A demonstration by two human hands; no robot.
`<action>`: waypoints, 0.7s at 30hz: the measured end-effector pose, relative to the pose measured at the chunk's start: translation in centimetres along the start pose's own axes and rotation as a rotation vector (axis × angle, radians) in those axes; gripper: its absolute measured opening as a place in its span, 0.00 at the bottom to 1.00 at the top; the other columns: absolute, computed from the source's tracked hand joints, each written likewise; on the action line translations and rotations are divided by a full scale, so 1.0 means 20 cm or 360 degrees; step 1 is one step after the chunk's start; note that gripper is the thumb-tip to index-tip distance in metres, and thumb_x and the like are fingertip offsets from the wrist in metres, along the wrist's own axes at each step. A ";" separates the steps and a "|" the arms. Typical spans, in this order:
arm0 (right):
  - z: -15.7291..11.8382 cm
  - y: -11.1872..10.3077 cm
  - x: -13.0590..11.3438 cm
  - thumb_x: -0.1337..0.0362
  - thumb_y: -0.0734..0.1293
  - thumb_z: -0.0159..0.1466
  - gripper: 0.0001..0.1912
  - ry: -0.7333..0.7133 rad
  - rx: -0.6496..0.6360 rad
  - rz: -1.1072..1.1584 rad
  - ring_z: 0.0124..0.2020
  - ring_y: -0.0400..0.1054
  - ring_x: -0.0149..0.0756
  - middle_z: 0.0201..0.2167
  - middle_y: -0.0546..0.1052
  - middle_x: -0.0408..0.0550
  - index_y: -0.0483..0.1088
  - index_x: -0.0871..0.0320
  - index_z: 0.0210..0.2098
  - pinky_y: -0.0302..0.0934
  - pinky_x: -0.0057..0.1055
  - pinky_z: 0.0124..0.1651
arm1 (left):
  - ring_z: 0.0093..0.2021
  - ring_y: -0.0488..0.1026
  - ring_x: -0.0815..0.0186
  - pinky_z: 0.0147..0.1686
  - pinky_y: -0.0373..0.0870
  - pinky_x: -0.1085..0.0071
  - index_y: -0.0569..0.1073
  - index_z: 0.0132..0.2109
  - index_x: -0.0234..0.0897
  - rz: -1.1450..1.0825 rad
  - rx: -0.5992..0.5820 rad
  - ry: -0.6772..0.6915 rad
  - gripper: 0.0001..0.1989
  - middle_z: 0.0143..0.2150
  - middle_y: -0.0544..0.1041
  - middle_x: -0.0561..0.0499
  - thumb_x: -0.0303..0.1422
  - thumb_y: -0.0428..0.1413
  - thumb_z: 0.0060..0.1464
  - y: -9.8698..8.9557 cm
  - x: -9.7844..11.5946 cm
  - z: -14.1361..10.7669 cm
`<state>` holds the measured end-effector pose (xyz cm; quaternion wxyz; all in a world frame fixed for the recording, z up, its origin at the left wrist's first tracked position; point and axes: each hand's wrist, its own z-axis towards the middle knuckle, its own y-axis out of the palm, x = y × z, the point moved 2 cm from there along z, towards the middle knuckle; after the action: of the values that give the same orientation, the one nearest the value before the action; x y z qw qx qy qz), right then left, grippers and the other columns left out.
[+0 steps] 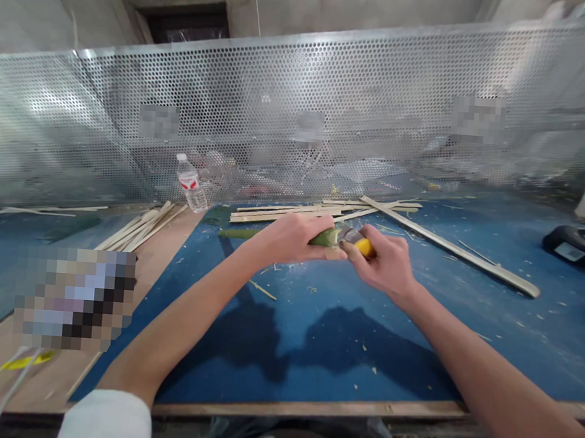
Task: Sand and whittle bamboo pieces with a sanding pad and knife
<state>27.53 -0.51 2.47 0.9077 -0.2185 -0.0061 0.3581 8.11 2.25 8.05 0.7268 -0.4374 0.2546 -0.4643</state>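
My left hand (291,237) is closed around a green bamboo stick (240,233), which sticks out to the left above the blue mat. At the right end of the stick, its pale cut end shows beside my fingers. A yellow-handled utility knife (365,247) is gripped in my right hand (388,264). Its grey metal front meets the stick's end, close to my left fingers; the blade's edge is too small to make out. Behind my hands lie several split bamboo strips (277,212).
A blue mat (323,354) with scattered shavings covers the table. One long strip (460,249) lies at the right, near a black object (576,247). A water bottle (191,184) stands back left, near more strips (139,227). A perforated metal screen (282,78) rises behind.
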 end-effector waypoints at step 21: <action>0.01 -0.01 0.02 0.45 0.61 0.67 0.27 -0.0365 -0.0209 -0.0175 0.16 0.55 0.27 0.14 0.62 0.38 0.58 0.54 0.19 0.47 0.30 0.25 | 0.25 0.63 0.69 0.25 0.56 0.71 0.65 0.38 0.38 0.0025 -0.0145 -0.0006 0.30 0.26 0.67 0.55 0.64 0.49 0.57 0.02 -0.03 0.00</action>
<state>27.90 -0.34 2.60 0.9031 -0.2345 -0.1452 0.3291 8.04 2.79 7.65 0.7103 -0.4690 0.2774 -0.4456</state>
